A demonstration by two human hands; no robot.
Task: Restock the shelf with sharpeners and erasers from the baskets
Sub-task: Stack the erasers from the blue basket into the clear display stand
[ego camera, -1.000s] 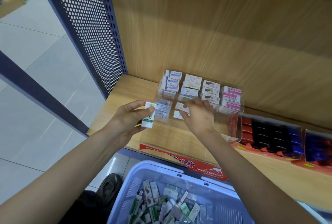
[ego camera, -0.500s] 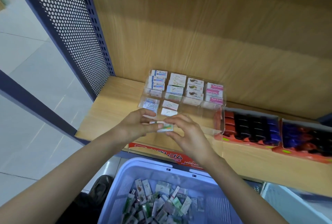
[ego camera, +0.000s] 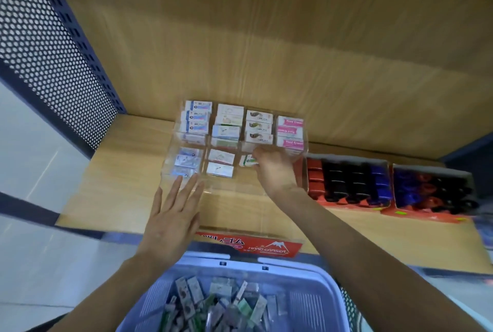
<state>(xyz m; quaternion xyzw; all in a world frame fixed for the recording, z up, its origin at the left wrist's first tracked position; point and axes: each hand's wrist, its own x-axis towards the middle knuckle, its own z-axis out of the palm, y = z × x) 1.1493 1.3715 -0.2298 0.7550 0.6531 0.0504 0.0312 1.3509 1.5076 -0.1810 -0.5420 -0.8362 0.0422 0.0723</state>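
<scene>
Left hand (ego camera: 173, 211), fingers straight and slightly apart, lies flat at the front edge of the clear divided tray (ego camera: 229, 185), probably to brace it. Right hand (ego camera: 272, 171), fingers curled, pinches a green-and-white eraser (ego camera: 246, 160) in the tray's third front compartment, in line with the stocked rows.

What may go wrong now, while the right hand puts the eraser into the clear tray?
1. The right hand pinches the eraser inside the tray. A push may slide the tray, because the left hand only lies flat at its front edge.
2. The right wrist is close to the red box and may knock it on the way out.
</scene>
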